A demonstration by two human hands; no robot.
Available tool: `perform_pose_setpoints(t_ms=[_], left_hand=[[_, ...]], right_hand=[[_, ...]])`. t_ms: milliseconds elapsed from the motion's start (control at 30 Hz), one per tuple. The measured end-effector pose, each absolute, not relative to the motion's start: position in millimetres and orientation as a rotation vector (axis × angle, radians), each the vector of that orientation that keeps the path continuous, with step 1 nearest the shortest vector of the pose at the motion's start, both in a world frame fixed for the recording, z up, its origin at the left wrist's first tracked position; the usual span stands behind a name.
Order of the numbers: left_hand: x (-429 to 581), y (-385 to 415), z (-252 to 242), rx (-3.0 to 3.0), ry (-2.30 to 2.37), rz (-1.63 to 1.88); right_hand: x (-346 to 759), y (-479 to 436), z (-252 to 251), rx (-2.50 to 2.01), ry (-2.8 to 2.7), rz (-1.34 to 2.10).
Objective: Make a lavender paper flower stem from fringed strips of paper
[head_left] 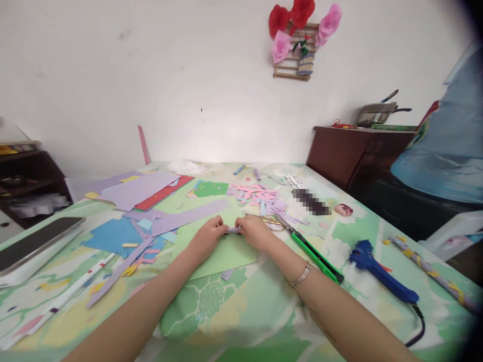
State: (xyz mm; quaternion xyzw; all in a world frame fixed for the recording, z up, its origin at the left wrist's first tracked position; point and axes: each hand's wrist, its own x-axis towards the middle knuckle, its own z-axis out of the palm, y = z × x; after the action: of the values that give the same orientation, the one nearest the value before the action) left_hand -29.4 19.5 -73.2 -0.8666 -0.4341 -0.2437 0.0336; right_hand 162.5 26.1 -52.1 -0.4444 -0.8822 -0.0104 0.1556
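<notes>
We judged the step in hand to be the rolling or folding of the small, narrow light-purple paper piece; its fine detail was too small to confirm which. We set its left end in the left grip and its right end in the right grip. Both grips were closed, fingertips pinching the paper, with a short middle length exposed between them.

The piece lay crosswise over the pale-green rectangular paper sheet, on the surface covered with green floral cloth; we could not tell whether it touched the sheet. In our judgement, the next move called for even pressure at both ends and level fingertips, so that the paper would not skew or crease.

To the far left of the left grip we had the long, flat light-purple paper strip. Near the right wrist lay the green plastic-handled utility knife, and further right the blue plastic glue gun.
</notes>
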Motion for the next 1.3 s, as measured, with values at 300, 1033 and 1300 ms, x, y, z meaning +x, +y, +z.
perform_pose_setpoints(t_ms=[300, 1033, 1300], left_hand=[[-33.3, 32.7, -76.0, -2.785, -1.574, -0.904], [-22.5, 14.9, -61.0, -2.519, -1.322, -0.230], [-31.7, 12.1, -62.2, -2.573, -1.295, -0.358]], right_hand=[[161.3, 40.6, -57.3, -1.312, -2.407, 0.154], [164.2, 36.1, -61.0, -1.146, -2.515, 0.041], [160.6, 31.7, -65.8, -1.045, -2.604, -0.200]])
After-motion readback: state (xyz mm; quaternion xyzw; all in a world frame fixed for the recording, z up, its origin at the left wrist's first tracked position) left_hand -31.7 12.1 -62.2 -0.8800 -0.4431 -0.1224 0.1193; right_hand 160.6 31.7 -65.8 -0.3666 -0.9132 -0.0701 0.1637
